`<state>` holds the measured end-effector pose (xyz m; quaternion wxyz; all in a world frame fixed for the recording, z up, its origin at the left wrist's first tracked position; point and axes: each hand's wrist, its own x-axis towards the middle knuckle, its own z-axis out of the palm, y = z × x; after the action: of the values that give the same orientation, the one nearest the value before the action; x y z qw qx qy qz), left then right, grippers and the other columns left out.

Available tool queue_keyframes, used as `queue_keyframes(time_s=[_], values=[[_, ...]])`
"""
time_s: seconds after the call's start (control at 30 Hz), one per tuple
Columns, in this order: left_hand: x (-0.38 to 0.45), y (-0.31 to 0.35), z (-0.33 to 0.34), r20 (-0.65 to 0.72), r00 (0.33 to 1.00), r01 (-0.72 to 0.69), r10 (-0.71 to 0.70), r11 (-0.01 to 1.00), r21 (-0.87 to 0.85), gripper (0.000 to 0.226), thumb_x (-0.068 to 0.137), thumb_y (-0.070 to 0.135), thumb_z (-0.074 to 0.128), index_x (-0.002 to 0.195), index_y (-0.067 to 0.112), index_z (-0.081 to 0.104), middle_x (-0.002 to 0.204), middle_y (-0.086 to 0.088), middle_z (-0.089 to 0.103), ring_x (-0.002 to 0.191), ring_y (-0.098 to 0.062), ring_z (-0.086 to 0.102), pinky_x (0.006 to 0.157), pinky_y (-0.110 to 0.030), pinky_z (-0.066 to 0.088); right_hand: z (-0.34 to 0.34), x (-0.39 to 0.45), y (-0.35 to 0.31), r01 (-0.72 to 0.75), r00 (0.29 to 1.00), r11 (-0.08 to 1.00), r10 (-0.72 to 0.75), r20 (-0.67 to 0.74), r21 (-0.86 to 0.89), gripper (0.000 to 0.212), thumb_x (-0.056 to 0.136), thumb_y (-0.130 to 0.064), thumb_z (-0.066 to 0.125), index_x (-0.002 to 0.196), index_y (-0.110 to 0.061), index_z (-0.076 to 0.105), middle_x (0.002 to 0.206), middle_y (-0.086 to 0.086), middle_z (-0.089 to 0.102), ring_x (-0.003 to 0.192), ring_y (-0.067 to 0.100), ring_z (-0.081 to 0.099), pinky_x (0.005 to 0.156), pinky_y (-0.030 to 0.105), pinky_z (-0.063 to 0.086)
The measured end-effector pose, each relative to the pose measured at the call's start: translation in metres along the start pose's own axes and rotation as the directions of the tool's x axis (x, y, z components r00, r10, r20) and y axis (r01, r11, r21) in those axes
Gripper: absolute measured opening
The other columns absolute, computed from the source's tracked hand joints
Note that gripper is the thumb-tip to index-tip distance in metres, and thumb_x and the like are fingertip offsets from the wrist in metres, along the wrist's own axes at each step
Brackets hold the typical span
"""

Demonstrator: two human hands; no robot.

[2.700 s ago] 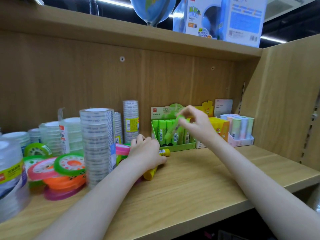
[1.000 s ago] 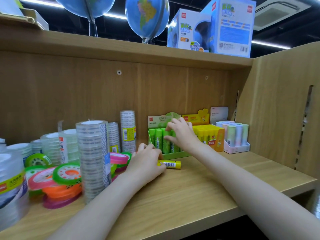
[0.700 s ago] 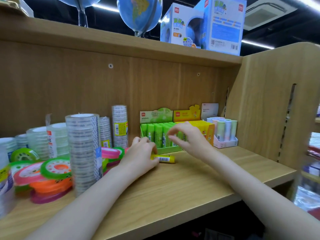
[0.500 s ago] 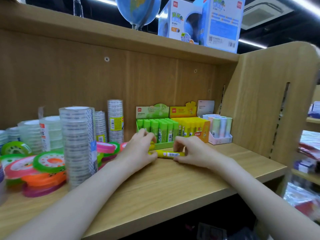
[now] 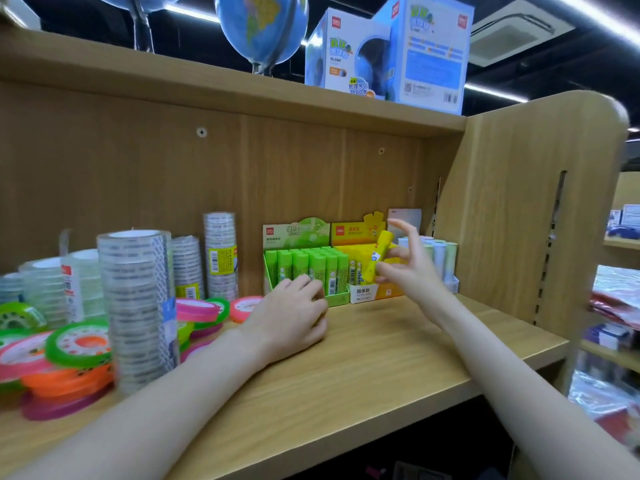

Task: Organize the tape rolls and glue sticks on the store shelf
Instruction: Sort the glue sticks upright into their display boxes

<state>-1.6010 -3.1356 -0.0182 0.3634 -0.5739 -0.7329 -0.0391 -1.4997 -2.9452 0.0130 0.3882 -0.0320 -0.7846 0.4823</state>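
Note:
My right hand (image 5: 412,273) pinches a yellow glue stick (image 5: 379,255) between thumb and fingers, tilted, just above the yellow display box (image 5: 362,292) of yellow glue sticks. The other fingers are spread. A green display box (image 5: 304,268) full of green glue sticks stands to its left. My left hand (image 5: 291,317) rests on the wooden shelf (image 5: 381,358) in front of the green box, fingers loosely curled, holding nothing I can see. Tall stacks of clear tape rolls (image 5: 136,306) and flat coloured tape rolls (image 5: 79,344) fill the left side.
A small white tray of pastel glue sticks (image 5: 445,258) stands at the far right against the shelf's side panel (image 5: 519,209). More clear tape stacks (image 5: 220,251) line the back wall. A globe (image 5: 263,26) and globe boxes (image 5: 391,53) sit on the upper shelf.
My right hand has lifted the yellow glue stick off the shelf and carried it up to the yellow box. My left hand let go of it and stays on the shelf.

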Motion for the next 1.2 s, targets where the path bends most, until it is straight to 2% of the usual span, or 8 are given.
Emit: queue_keyframes(time_s=[0.13,0.23,0.43,0.53,0.73,0.87,1.03,1.2], values=[[0.009,0.005,0.006,-0.080,0.994,0.062,-0.069,0.994,-0.090,0.032,0.084,0.033,0.039,0.071,0.016,0.063,0.082,0.002,0.059,0.075,-0.018,0.055,0.062,-0.026,0.042,0.011,0.027,0.003,0.173,0.979,0.896,-0.203,-0.030,-0.409,0.051,0.081,-0.013,0.067,0.123,-0.029,0.043,0.087,-0.004,0.057,0.074,0.015,0.064,0.072,0.031,0.053],[0.013,0.005,0.008,-0.156,0.967,0.151,-0.201,0.947,-0.282,0.037,0.087,0.033,0.035,0.077,0.013,0.065,0.086,0.000,0.059,0.082,-0.018,0.054,0.070,-0.031,0.041,0.017,0.043,0.004,0.283,0.948,0.721,-0.310,0.071,-0.633,0.038,0.083,-0.017,0.067,0.117,-0.017,0.049,0.089,-0.001,0.059,0.089,0.018,0.056,0.073,0.027,0.044],[0.018,-0.002,0.014,-0.062,0.866,0.386,-0.496,0.742,-0.548,0.051,0.089,0.044,0.025,0.084,0.014,0.065,0.091,0.002,0.053,0.093,-0.015,0.048,0.085,-0.032,0.037,0.032,0.066,0.023,0.269,0.962,0.467,-0.178,0.208,-0.843,0.027,0.088,-0.026,0.059,0.114,-0.019,0.053,0.119,0.002,0.051,0.115,0.023,0.037,0.095,0.039,0.031],[0.018,-0.005,0.016,0.024,0.866,0.437,-0.500,0.732,-0.523,0.036,0.099,0.027,0.034,0.086,0.015,0.066,0.095,0.004,0.052,0.099,-0.014,0.046,0.086,-0.032,0.034,0.033,0.069,0.025,0.238,0.971,0.528,-0.133,0.198,-0.815,0.026,0.090,-0.024,0.057,0.116,-0.023,0.056,0.124,0.002,0.045,0.119,0.022,0.034,0.097,0.042,0.028],[0.014,-0.005,0.001,0.221,0.823,0.566,-0.523,0.725,-0.393,0.037,0.099,0.030,0.032,0.100,0.016,0.066,0.106,0.001,0.049,0.109,-0.018,0.043,0.084,-0.032,0.027,0.029,0.058,0.031,0.219,0.974,0.530,-0.064,0.219,-0.819,0.038,0.095,-0.025,0.048,0.133,-0.027,0.048,0.133,0.004,0.040,0.126,0.024,0.032,0.107,0.043,0.022],[0.000,-0.010,-0.012,0.405,0.805,0.550,-0.434,0.803,-0.232,0.029,0.098,0.033,0.037,0.117,0.025,0.057,0.122,-0.002,0.048,0.124,-0.021,0.035,0.095,-0.038,0.030,0.013,0.031,0.009,0.300,0.947,0.734,-0.306,0.097,-0.609,0.034,0.092,-0.020,0.055,0.125,-0.015,0.056,0.125,0.007,0.051,0.119,0.018,0.042,0.100,0.029,0.030],[-0.008,-0.020,-0.016,0.433,0.822,0.525,-0.369,0.785,-0.329,0.031,0.095,0.021,0.046,0.122,0.028,0.059,0.127,-0.007,0.051,0.123,-0.023,0.041,0.103,-0.033,0.033,0.034,-0.040,-0.016,0.290,0.844,0.881,-0.051,0.535,-0.373,0.018,0.079,-0.025,0.072,0.093,-0.016,0.067,0.084,-0.014,0.061,0.076,-0.006,0.055,0.071,0.010,0.044],[-0.008,-0.019,-0.014,0.364,0.815,0.539,-0.450,0.820,-0.192,0.028,0.091,0.021,0.050,0.116,0.031,0.061,0.131,0.000,0.046,0.124,-0.021,0.039,0.102,-0.042,0.035,0.040,-0.034,-0.014,0.346,0.830,0.803,-0.021,0.557,-0.485,0.021,0.080,-0.015,0.071,0.099,-0.010,0.065,0.095,0.003,0.067,0.075,0.005,0.054,0.067,0.009,0.042]])
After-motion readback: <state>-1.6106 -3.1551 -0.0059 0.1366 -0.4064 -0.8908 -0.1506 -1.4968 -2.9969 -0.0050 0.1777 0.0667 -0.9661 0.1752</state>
